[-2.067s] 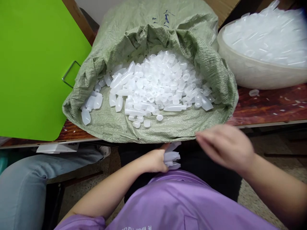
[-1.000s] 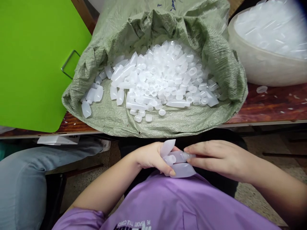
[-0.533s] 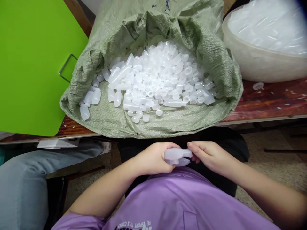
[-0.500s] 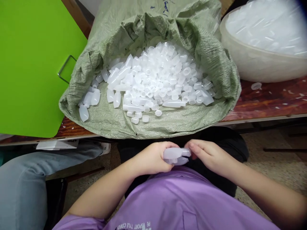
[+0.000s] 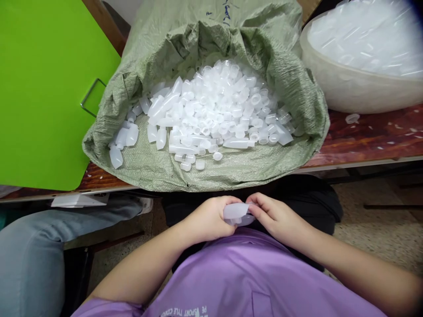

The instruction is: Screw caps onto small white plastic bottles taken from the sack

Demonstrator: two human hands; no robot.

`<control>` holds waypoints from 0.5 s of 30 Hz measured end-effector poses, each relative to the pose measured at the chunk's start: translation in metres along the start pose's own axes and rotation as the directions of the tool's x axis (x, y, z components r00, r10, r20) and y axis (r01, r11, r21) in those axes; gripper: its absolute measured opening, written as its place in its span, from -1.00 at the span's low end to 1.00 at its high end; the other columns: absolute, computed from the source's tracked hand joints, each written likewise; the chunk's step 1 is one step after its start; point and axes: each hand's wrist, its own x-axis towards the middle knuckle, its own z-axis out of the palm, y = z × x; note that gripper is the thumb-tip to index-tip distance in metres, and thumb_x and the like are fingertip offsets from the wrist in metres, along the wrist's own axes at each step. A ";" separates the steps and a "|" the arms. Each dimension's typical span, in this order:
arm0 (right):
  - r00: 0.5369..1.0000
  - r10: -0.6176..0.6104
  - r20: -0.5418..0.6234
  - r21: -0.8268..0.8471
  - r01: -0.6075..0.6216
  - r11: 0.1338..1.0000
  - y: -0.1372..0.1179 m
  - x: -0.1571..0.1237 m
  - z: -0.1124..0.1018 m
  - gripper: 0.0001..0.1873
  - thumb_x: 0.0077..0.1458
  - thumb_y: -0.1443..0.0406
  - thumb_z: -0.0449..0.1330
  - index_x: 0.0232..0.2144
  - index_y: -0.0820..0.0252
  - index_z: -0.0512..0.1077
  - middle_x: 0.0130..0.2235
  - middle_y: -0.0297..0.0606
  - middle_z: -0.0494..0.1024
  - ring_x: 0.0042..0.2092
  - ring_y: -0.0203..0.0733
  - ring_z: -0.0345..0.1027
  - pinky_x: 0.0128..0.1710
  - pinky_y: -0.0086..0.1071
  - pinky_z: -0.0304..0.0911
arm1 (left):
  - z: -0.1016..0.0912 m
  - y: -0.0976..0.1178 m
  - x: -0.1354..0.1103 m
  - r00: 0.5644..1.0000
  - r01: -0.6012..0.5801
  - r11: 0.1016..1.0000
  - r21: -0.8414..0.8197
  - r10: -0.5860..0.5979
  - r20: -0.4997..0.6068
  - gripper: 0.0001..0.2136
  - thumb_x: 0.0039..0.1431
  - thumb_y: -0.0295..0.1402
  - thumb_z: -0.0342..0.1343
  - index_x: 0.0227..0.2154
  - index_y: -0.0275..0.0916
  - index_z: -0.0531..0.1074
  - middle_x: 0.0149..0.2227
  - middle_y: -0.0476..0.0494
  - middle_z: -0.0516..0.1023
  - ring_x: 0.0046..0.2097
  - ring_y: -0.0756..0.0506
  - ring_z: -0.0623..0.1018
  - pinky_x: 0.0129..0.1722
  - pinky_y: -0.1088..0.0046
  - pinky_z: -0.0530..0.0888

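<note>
My left hand [image 5: 211,220] is closed around translucent white plastic pieces [image 5: 235,211], at least two of them, hollow and tapered; the palm hides part of them. At their right end my right hand [image 5: 271,214] pinches the narrow end of the upper piece with thumb and fingers, which cover that end. Both hands are low, over my lap and just in front of the table edge. Beyond them a green woven sack [image 5: 211,178] lies with its mouth towards me. Inside is a heap of small translucent plastic caps and tapered pieces [image 5: 218,105].
At the right stands a large whitish bowl [image 5: 360,90] heaped with clear plastic pieces. One loose ring [image 5: 352,118] lies on the reddish table [image 5: 373,141] beside it. A bright green board [image 5: 42,97] with a metal handle is at the left. Another person's jeans-clad leg [image 5: 33,255] is at lower left.
My right hand has moved slightly left, and its fingers have closed on the end of the upper plastic piece, covering the narrow neck. My left hand keeps its hold.
</note>
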 end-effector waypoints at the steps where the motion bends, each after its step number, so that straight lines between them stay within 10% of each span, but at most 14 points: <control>1: 0.999 0.043 0.013 0.045 -0.043 0.998 0.000 0.002 0.003 -0.70 0.20 0.11 -0.09 -0.34 0.14 0.32 -0.40 -0.32 0.45 -0.36 -0.24 0.32 -0.37 -0.38 0.21 | 0.002 -0.001 0.000 0.999 -0.024 0.999 0.041 0.024 -0.020 -0.62 -0.16 -0.55 0.08 -0.18 -0.23 0.43 -0.29 -0.03 0.54 -0.32 -0.02 0.50 -0.35 0.54 0.38; 8: 0.974 0.161 0.160 0.326 -0.206 0.923 0.012 0.020 0.019 -0.66 0.17 0.09 -0.06 -0.43 0.21 0.31 -0.49 -0.35 0.39 -0.44 -0.31 0.27 -0.43 -0.44 0.18 | 0.016 -0.022 0.007 0.985 -0.096 0.930 0.354 0.139 -0.099 -0.68 -0.06 -0.52 0.02 -0.19 -0.24 0.45 -0.26 -0.15 0.53 -0.23 -0.11 0.50 -0.23 0.43 0.39; 15: 1.000 0.007 0.013 -0.325 -0.002 0.946 -0.014 0.012 -0.014 -0.68 0.18 0.13 -0.04 -0.20 0.20 0.38 -0.30 -0.16 0.53 -0.32 -0.15 0.41 -0.38 -0.36 0.23 | 0.007 -0.027 0.016 0.988 -0.048 0.977 0.210 0.077 -0.131 -0.59 -0.09 -0.54 0.07 -0.09 -0.23 0.38 -0.18 -0.14 0.54 -0.17 -0.15 0.52 -0.17 0.39 0.40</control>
